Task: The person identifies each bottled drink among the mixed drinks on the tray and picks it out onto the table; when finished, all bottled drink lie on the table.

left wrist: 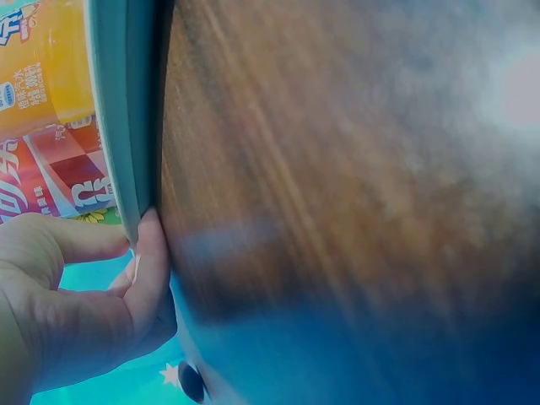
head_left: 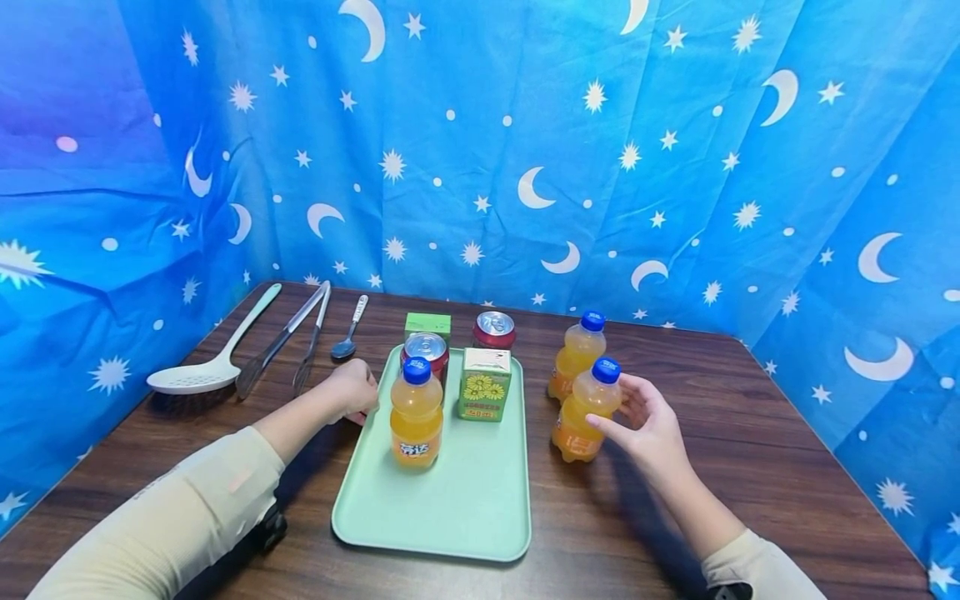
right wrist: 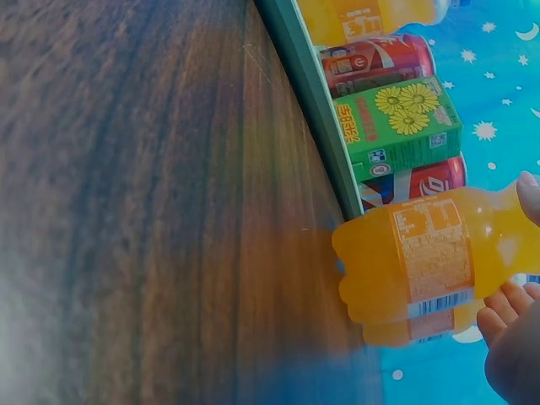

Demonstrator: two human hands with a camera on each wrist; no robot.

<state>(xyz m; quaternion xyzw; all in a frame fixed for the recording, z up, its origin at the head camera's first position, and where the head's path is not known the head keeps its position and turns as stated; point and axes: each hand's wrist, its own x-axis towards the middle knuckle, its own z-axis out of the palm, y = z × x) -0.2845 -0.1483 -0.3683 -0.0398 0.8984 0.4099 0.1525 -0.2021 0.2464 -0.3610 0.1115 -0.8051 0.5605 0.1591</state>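
Note:
A bottle of orange soda (head_left: 417,417) with a blue cap stands upright on the green tray (head_left: 472,508), in front of a red soda can (head_left: 438,360). A green drink carton (head_left: 483,392) with yellow flowers stands beside them. My left hand (head_left: 354,390) pinches the tray's left rim between thumb and fingers; the left wrist view shows the thumb (left wrist: 93,240) on the rim. Right of the tray, my right hand (head_left: 652,429) holds another orange soda bottle (head_left: 585,421) near its upper part. Close behind it stands a third orange soda bottle (head_left: 576,354).
A second red can (head_left: 495,329) and another green carton (head_left: 427,323) are at the tray's far end. On the left of the wooden table (head_left: 675,533) lie a slotted spatula (head_left: 202,373), tongs (head_left: 288,329) and a spoon (head_left: 351,333). A blue cloth (head_left: 465,150) hangs behind.

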